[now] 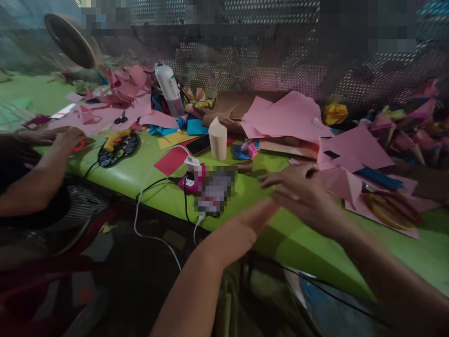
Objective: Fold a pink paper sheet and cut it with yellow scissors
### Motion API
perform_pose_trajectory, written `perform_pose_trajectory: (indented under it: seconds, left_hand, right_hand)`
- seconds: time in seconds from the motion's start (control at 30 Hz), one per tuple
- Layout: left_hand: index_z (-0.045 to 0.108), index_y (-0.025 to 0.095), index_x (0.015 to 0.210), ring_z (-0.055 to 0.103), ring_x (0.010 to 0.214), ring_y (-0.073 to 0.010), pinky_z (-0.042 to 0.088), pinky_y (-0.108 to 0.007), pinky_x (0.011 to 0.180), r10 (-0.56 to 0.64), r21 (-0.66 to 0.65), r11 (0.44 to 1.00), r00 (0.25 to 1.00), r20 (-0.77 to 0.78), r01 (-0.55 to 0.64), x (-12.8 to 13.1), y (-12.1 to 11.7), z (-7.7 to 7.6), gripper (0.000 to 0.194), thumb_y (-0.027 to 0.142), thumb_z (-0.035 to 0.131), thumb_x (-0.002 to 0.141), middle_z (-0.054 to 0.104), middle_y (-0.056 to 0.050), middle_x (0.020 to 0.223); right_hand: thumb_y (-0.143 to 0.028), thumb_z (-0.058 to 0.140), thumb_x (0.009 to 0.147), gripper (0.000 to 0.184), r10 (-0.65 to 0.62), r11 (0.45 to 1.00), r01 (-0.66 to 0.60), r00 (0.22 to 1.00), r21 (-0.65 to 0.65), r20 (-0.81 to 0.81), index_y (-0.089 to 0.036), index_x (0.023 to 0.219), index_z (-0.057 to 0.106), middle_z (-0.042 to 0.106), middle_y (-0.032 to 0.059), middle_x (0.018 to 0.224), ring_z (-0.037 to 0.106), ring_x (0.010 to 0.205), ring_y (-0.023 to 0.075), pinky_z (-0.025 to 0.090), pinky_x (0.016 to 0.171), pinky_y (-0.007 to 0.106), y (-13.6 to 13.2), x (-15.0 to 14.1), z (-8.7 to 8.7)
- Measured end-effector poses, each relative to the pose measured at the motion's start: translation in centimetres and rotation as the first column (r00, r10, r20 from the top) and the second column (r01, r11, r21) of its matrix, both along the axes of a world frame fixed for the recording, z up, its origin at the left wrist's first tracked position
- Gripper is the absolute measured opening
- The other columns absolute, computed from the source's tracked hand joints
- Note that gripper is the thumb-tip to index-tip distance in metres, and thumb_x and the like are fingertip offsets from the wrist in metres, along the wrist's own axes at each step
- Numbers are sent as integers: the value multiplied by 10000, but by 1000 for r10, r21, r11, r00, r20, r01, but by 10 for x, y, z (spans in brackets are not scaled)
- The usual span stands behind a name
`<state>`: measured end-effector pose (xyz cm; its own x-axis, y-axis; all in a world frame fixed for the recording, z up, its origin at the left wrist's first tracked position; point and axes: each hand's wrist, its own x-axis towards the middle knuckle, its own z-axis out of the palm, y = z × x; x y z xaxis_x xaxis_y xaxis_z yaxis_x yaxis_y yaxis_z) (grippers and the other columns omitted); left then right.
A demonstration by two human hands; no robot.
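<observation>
Right hand [305, 194]: fingers spread, over counter [298, 238]; left hand [268, 213]: can't tell. Phone [215, 192] beside socket [189, 185], likely for cable [196, 228] reach.

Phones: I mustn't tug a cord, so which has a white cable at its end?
The pixelated phone, nearer the table's front edge; the black phone, beside the cream paper tube, shows no cable.
</observation>
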<state>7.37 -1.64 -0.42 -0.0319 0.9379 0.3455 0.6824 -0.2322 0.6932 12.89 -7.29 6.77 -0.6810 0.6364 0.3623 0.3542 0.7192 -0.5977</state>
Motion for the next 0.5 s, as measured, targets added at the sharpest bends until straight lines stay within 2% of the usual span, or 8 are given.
perform_pose_trajectory:
  seconds: [0.07, 0.13, 0.23, 0.33, 0.43, 0.5]
  left_hand:
    - [742, 207, 778, 662, 695, -122, 497, -162, 654, -100, 32, 994, 995, -1, 100, -1, -4, 2, 165, 236, 588, 830, 768, -22, 831]
    - [737, 238, 912, 670, 783, -176, 504, -243, 691, -178, 55, 983, 984, 2, 177, -4, -8, 2, 151, 232, 596, 858, 760, -25, 873]
    - [710, 254, 974, 658, 850, -199, 484, -287, 738, -212, 50, 976, 977, 15, 211, -7, -9, -2, 213, 242, 505, 919, 735, -42, 923]
    - [701, 224, 978, 656, 864, -215, 477, -308, 736, -223, 21, 975, 975, 9, 223, -6, -8, -7, 205, 243, 506, 918, 728, -72, 940]
    - [703, 232, 924, 656, 852, -211, 484, -307, 749, -238, 16, 971, 970, 47, 238, -6, -8, -5, 186, 240, 517, 911, 727, -76, 918]
    - [703, 236, 879, 655, 852, -205, 495, -302, 785, -236, 23, 972, 959, 157, 236, -9, -8, 2, 155, 230, 549, 893, 728, -69, 901]
  right_hand:
    - [-221, 480, 916, 212, 236, 970, -228, 967, -79, 100, -268, 1024, 656, 699, 49, 1063, 630, 1011, 219, 496, 863, 365, -9, -36, -2]
    - [-186, 476, 899, 225, 352, 936, -338, 917, -100, 190, -248, 1008, 662, 700, 49, 1023, 612, 969, 216, 494, 842, 363, -12, -61, -12]
    - [-172, 480, 885, 219, 357, 934, -348, 892, -84, 277, -226, 978, 670, 700, 56, 986, 585, 920, 218, 485, 814, 367, -9, -79, -30]
    - [-175, 503, 875, 200, 325, 945, -317, 899, -76, 294, -219, 970, 674, 702, 64, 962, 586, 895, 219, 481, 803, 365, -6, -82, -41]
    - [-196, 506, 887, 202, 313, 950, -296, 904, -101, 292, -206, 1011, 666, 704, 81, 961, 606, 909, 224, 489, 817, 373, -7, -79, -37]
    - [-216, 500, 905, 208, 293, 955, -271, 922, -118, 254, -207, 1047, 651, 697, 92, 1055, 612, 988, 229, 490, 858, 382, -10, -73, -26]
